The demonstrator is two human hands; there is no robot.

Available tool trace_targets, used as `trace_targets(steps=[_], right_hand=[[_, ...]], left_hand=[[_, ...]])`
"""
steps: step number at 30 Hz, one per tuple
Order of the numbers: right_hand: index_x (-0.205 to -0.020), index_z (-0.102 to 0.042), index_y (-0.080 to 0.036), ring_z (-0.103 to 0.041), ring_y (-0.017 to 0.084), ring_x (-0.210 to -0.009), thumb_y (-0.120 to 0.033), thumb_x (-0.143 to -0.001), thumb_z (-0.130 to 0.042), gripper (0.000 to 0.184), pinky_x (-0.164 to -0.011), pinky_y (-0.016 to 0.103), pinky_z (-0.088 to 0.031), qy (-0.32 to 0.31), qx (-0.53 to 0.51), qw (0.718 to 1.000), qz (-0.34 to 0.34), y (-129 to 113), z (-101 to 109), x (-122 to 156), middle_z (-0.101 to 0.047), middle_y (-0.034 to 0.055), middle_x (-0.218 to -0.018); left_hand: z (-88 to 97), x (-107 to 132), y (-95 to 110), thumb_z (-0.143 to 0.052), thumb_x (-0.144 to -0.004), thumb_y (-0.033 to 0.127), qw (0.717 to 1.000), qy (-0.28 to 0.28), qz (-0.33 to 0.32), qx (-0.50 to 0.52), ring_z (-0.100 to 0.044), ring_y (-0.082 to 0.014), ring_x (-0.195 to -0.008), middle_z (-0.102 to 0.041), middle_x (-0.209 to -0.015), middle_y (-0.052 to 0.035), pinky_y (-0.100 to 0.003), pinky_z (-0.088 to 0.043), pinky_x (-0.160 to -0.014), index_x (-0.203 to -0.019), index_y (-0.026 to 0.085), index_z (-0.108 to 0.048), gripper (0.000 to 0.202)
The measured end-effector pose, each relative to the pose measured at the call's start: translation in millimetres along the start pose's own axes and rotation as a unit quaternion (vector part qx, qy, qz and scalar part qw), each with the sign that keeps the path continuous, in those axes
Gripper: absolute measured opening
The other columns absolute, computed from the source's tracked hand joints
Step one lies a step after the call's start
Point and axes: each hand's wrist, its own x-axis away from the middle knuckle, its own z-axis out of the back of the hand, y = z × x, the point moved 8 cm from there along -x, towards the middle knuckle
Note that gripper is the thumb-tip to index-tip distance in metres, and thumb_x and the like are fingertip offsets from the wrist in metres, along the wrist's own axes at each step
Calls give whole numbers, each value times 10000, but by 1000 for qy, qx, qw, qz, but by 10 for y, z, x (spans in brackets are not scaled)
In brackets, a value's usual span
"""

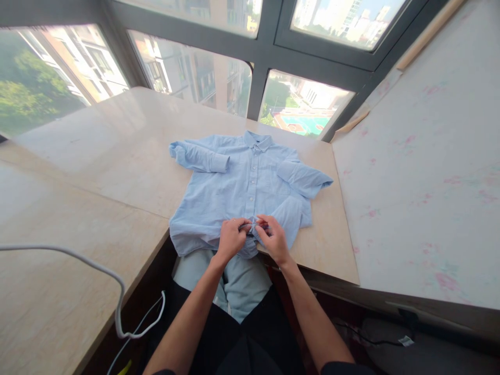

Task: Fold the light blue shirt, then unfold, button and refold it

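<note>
A light blue button-up shirt (230,190) lies front side up, its collar toward the window and its sleeves folded inward. Its lower edge hangs over the counter's front edge, above my lap. At the lower end of the button placket, my left hand (233,238) pinches the cloth between thumb and fingers. Close beside it on the right, my right hand (274,240) has curled fingers and thumb on the same part of the shirt. A thin dark line shows by the fingertips of each hand; I cannot make out what it is. The fingers partly hide the gripped spot.
The pale stone counter (117,187) extends left and under the shirt. A white cable (97,266) loops over its left front edge. Grey-framed windows (258,62) stand behind, and a flowered wall (422,182) rises at right. Another dark cable (363,337) lies low at right.
</note>
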Motion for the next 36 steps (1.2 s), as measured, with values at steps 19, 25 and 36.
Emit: trace_targets(steps=[19, 25, 36], right_hand=[[-1040, -739, -246, -672, 176, -855, -223, -932, -589, 187, -780, 320, -546, -88, 84, 981, 151, -205, 17, -76, -731, 53, -915], [-1062, -733, -244, -697, 181, -872, -213, -936, -569, 209, -808, 322, -545, -91, 82, 981, 151, -137, 12, -50, -758, 53, -947], [-1062, -712, -226, -676, 182, -917, -232, -958, -512, 225, -842, 338, -537, -101, 81, 985, 115, -127, 1, -46, -739, 59, -968]], left_hand=[[-41, -38, -22, -557, -836, 207, 999, -31, 14, -4, -636, -200, -865, -740, -863, -27, -329, -421, -854, -889, 225, -756, 207], [-35, -36, 2, -548, -837, 208, 999, -36, 7, -9, -635, -202, -874, -740, -851, -24, -331, -420, -861, -879, 232, -756, 214], [-37, -38, 8, -555, -822, 203, 998, -56, -3, -11, -637, -210, -905, -758, -901, -19, -345, -408, -891, -913, 255, -767, 237]])
